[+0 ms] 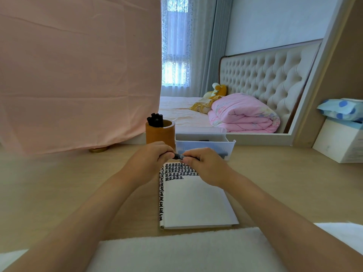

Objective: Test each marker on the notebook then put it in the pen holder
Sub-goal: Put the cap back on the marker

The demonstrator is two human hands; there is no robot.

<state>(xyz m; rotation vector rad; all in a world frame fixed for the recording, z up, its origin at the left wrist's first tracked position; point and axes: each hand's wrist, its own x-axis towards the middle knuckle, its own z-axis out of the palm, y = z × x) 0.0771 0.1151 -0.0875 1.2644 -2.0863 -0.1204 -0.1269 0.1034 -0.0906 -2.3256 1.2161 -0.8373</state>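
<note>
A black marker (179,156) lies level between both hands, just above the far edge of the open notebook (194,203). My left hand (149,160) grips its left end and my right hand (204,165) pinches its right end; only a short middle stretch shows. The notebook's white page carries rows of black marks at the top and down its left margin. Behind my left hand stands a brown round pen holder (160,134) with several black markers (155,119) upright in it.
A clear plastic bin (204,144) sits behind my right hand, something dark inside. A white box (341,142) with a blue dotted pack on top stands at the right. Pink cloth hangs at the left. A mirror at the back shows a bed.
</note>
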